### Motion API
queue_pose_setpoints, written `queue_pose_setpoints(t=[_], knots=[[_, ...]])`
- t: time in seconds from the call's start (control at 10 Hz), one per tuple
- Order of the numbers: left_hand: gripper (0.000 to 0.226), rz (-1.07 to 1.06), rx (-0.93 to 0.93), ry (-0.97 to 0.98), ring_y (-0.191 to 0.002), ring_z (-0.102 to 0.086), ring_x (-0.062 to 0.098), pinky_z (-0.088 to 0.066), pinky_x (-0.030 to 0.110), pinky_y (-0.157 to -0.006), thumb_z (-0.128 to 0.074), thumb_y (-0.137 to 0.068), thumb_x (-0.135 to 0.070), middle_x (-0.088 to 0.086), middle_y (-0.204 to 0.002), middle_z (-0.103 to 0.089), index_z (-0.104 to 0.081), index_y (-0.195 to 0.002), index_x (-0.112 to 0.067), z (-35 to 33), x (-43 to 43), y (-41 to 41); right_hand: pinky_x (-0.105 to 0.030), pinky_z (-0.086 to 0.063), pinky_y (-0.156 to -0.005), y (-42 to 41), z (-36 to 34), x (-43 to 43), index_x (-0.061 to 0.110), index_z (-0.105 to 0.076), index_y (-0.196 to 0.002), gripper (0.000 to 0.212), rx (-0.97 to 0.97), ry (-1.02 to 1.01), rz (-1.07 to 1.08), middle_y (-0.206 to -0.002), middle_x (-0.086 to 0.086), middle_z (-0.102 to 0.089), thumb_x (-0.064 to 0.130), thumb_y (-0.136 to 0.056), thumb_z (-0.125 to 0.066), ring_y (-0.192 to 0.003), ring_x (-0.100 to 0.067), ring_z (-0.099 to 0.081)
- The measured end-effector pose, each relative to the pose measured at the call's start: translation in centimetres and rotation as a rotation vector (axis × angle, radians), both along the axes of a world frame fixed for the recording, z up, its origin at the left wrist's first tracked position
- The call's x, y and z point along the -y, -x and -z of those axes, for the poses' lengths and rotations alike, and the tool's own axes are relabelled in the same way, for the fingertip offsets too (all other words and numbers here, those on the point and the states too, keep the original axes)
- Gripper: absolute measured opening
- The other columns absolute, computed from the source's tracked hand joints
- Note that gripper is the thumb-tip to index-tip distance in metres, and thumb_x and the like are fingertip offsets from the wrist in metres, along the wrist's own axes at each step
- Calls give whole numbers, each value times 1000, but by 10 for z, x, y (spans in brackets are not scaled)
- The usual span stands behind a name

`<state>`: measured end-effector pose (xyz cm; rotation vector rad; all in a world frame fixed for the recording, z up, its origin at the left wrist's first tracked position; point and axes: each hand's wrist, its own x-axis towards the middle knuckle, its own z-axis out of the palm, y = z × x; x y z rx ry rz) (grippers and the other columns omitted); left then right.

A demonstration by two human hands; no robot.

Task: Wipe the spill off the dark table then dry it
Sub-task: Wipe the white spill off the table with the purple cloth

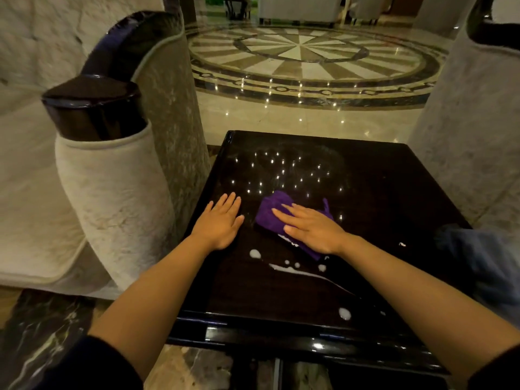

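Note:
A glossy dark table [380, 192] fills the middle of the head view. On it lies a folded purple cloth [271, 213], and my right hand [312, 229] presses flat on top of it with fingers stretched out. My left hand [221, 220] rests flat on the bare tabletop just left of the cloth, fingers apart, holding nothing. White spill [292, 270] lies in drops and a streak on the table nearer to me than the cloth. A separate white drop [344, 313] sits close to the front edge. A tiny speck [402, 244] is at the right.
A pale upholstered armchair with a dark glossy armrest [95, 108] stands tight against the table's left side. Another pale chair [472, 136] is at the right. A blue fabric item [486, 263] lies at the table's right edge. Polished patterned marble floor [304, 60] spreads beyond.

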<state>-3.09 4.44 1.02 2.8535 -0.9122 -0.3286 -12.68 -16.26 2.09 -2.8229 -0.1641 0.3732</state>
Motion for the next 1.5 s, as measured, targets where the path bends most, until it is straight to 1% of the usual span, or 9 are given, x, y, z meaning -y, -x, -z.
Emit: queue_pose_setpoints(t=[0.4, 0.6, 0.7, 0.9, 1.1, 1.2, 1.3, 1.4, 1.5], knots=[[54, 18, -4, -8, -146, 4, 19, -1, 38, -118, -23, -99, -26, 6, -158, 2, -3, -147, -12, 2, -7, 26, -33, -2, -115, 20, -5, -28, 44, -14, -131, 41, 12, -124, -247, -154, 2, -17, 34, -97, -34, -142, -14, -4], [56, -7, -8, -3, -146, 4, 18, 1, 37, -118, -20, -99, -35, 5, -158, 2, -3, -147, -13, 5, -6, 28, -27, 2, -110, 46, -3, -22, 48, -13, -128, 41, 12, -140, -336, -153, 4, -17, 34, -96, -35, -132, 0, 3], [58, -1, 7, -19, -145, 5, 17, 1, 37, -118, -20, -98, -39, 3, -158, 3, -2, -147, -14, 7, -7, 26, -24, 4, -110, 69, -1, -13, 50, -10, -128, 44, 15, -118, -371, -144, 19, -7, 37, -96, -36, -134, 0, 7], [61, 2, 7, -30, -145, 6, 17, 2, 37, -118, -19, -97, -45, 3, -158, 4, 0, -147, -15, 8, -8, 26, -13, 11, -104, 106, -1, -4, 53, -4, -129, 49, 31, -68, -347, -141, 22, -2, 40, -95, -37, -133, 2, 10], [63, -7, 6, -34, -145, 6, 17, 2, 36, -118, -18, -96, -47, 3, -158, 6, 1, -147, -14, 7, -8, 28, -16, 7, -107, 140, -4, -1, 49, -1, -130, 52, 42, -18, -274, -142, 22, -2, 40, -94, -38, -133, 3, 9], [64, 1, 4, -41, -145, 7, 17, 2, 36, -118, -17, -96, -48, 3, -158, 7, 2, -147, -14, 7, -8, 27, -22, -1, -110, 163, -4, 0, 46, -3, -131, 54, 91, 15, -225, -141, 21, -6, 36, -94, -41, -133, 0, 6], [64, 10, 8, -38, -145, 7, 18, 2, 37, -118, -17, -96, -48, 4, -158, 7, 2, -147, -14, 9, -8, 26, -32, -14, -112, 183, -8, -4, 40, -22, -135, 55, 154, 6, -175, -146, 12, -27, 26, -90, -51, -136, -9, -11], [64, 14, 1, -30, -145, 7, 18, 2, 37, -118, -16, -96, -48, 4, -158, 7, 2, -147, -14, 9, -9, 26, -42, -54, -81, 198, -12, -10, 26, -57, -119, 59, 400, 125, -206, -121, -1, -65, 10, -67, -78, -110, -25, -61], [64, 10, 2, -29, -145, 7, 17, 2, 37, -118, -16, -96, -48, 4, -158, 7, 2, -147, -14, 9, -8, 25, -41, -51, -90, 208, -19, -7, 20, -58, -120, 34, 363, -36, -125, -121, -7, -63, 15, -87, -57, -111, -25, -59]])
